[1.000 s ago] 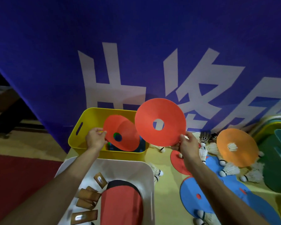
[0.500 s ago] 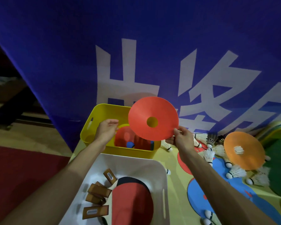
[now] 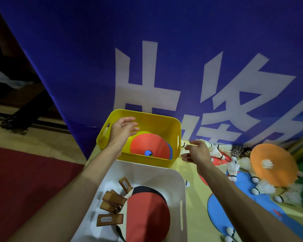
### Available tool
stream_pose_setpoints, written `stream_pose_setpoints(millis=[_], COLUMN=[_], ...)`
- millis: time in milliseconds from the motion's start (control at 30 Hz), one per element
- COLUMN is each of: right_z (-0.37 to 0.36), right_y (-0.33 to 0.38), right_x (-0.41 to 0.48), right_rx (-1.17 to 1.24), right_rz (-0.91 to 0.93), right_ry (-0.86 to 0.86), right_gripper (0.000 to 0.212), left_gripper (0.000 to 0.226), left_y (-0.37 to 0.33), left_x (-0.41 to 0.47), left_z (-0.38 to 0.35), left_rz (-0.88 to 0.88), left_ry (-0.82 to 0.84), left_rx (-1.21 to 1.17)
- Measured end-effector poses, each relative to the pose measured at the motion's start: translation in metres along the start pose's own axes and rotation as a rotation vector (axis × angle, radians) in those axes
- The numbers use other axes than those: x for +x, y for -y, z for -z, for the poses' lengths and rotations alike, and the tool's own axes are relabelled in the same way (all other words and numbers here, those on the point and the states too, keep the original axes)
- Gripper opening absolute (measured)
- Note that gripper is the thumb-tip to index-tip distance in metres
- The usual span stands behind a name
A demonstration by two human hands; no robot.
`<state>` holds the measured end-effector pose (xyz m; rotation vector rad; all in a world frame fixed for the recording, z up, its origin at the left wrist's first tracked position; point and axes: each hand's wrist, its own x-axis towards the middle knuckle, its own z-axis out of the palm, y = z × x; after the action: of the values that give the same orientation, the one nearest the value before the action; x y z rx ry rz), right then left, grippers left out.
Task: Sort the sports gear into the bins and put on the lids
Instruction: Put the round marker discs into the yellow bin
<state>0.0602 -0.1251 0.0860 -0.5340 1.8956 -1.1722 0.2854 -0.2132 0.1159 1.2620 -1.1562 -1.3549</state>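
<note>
A blue banner [image 3: 77, 67] hangs behind the desk [image 3: 196, 224]. The red disc [image 3: 150, 145] lies in the yellow bin [image 3: 147, 113] atop a blue disc [image 3: 171, 151]. Thin, light and probably bendy, such discs are best pinched at the rim. Both hands are empty, fingers loosely spread: left hand [image 3: 122, 130] over the bin, right hand [image 3: 198, 152] just beside it, near the shuttlecocks [image 3: 233, 169].

Yellow bin [image 3: 156, 124] at table's far edge: smooth moulded plastic, slight sheen on walls. Red disc [image 3: 147, 142] inside it: thin, matt, plastic-looking. White bin [image 3: 152, 172] at near edge: smooth plastic, soft gloss. Paddle [image 3: 147, 215] within: matt red rubber face. Handles [image 3: 109, 220]: bare wood, pale labels. Orange disc [image 3: 273, 165] and blue discs [image 3: 215, 210] toward right edge: same matt finish. Shuttlecocks [image 3: 233, 169]: white feather skirts, rounded white bases. Banner [image 3: 164, 49] behind far edge: matt cloth, white print. Table [image 3: 197, 220] top: smooth, pale yellow.
</note>
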Motion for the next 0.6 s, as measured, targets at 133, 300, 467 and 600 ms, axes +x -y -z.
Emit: stream_pose_setpoints(millis=[133, 300, 467, 600], right_z=[0.025, 0.071, 0.129, 0.182], right_y=[-0.004, -0.017, -0.035, -0.052], right_x=[0.004, 0.007, 0.012, 0.022], right_rx=[0.052, 0.095, 0.113, 0.132], right_rz=[0.009, -0.018, -0.035, -0.060], right_ry=[0.002, -0.016, -0.041, -0.055], right_gripper=[0.032, 0.028, 0.024, 0.022], left_gripper=[0.018, 0.018, 0.017, 0.012], left_y=[-0.006, -0.006, -0.004, 0.003], left_x=[-0.012, -0.029, -0.054, -0.078], left_z=[-0.029, -0.077, -0.142, -0.195], left_rz=[0.002, 0.018, 0.024, 0.024], left_ry=[0.088, 0.203, 0.349, 0.452], left_rx=[0.025, 0.098, 0.167, 0.233])
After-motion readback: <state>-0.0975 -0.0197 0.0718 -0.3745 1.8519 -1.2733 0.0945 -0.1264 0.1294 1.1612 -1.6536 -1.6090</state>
